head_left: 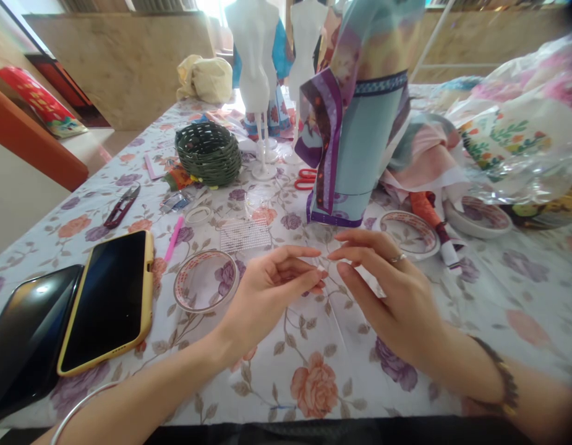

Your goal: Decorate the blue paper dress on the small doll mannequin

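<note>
Above the near middle of the flowered tablecloth (323, 327), my two hands come together, fingertips almost meeting. My left hand (286, 272) has its thumb pressed towards bent fingers; whatever lies in that pinch is too small to name. From the right, my right hand (388, 284), with a ring, curls thumb and forefinger close together, and anything between them is hidden or tiny. Just left of my left hand lies a roll of tape (178, 290). A sheet of small rhinestones (245, 235) is behind it. Beyond my fingertips stands a figure in a light blue and purple garment (364, 148).
Two phones (107, 303) (30, 334) lie at left, near thread snips (122, 207) and a pink stick (174, 238). Further back are a dark green basket (209, 154), white dress forms (255, 68) and red-handled scissors (306, 179). More tape (431, 247) and plastic-wrapped fabric (522, 136) sit at right.
</note>
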Tool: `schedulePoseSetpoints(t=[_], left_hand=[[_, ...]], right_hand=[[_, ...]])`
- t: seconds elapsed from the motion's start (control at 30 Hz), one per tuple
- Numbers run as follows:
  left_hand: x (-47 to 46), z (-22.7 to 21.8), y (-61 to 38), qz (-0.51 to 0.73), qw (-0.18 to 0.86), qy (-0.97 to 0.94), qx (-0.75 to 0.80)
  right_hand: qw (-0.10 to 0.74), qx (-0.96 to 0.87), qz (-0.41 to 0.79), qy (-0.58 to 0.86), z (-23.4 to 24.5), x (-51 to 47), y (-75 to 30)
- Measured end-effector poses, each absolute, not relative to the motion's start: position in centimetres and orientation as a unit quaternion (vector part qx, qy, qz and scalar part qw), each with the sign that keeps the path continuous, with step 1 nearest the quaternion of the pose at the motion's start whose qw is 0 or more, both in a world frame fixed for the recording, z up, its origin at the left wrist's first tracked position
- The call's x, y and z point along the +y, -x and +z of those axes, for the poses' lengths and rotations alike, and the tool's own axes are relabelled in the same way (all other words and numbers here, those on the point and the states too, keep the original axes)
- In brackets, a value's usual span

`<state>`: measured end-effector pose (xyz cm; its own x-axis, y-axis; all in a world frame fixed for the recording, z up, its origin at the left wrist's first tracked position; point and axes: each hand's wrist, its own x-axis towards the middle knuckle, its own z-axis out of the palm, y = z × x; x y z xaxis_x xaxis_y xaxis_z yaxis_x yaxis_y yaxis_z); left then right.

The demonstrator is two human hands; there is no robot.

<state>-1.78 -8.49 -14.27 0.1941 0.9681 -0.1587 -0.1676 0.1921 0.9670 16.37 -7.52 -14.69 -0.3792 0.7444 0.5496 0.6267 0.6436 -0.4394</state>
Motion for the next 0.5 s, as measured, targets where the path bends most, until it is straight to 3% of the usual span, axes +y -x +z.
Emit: schedulePoseSetpoints(t=[0.5], left_hand=[[-8.77, -14.65, 1.71, 0.411, 0.650, -0.465, 0.438]], right_hand=[[0.310, -0.861, 0.120, 0.385, -15.07, -7.00, -16.30]])
